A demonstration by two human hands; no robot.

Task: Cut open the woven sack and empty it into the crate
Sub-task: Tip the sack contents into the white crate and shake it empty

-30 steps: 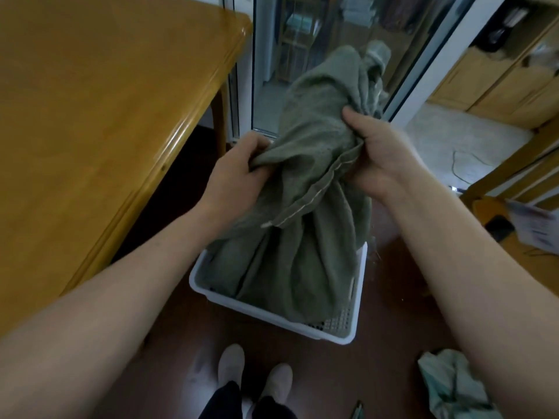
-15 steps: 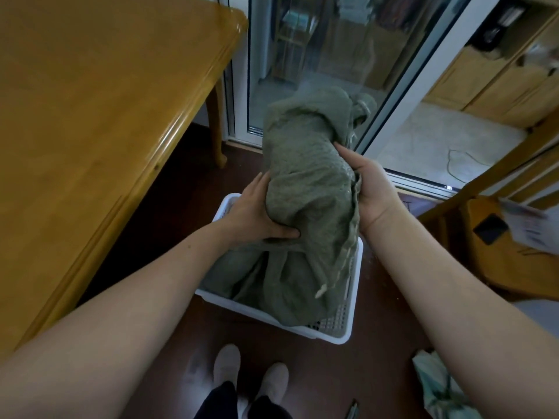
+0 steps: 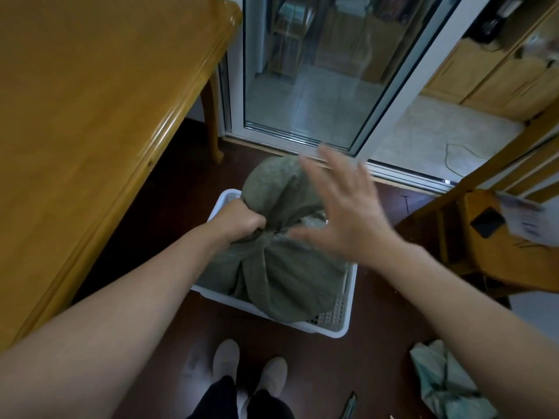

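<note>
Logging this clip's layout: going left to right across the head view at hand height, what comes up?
Glossy yellow-brown wooden table → left hand, gripping the grey-green woven sack → open, motion-blurred right hand → brown wooden chair.

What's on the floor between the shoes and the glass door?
In the head view, a white crate sits there, with the green woven sack slumped in it. The left hand grips the sack's bunched cloth.
</note>
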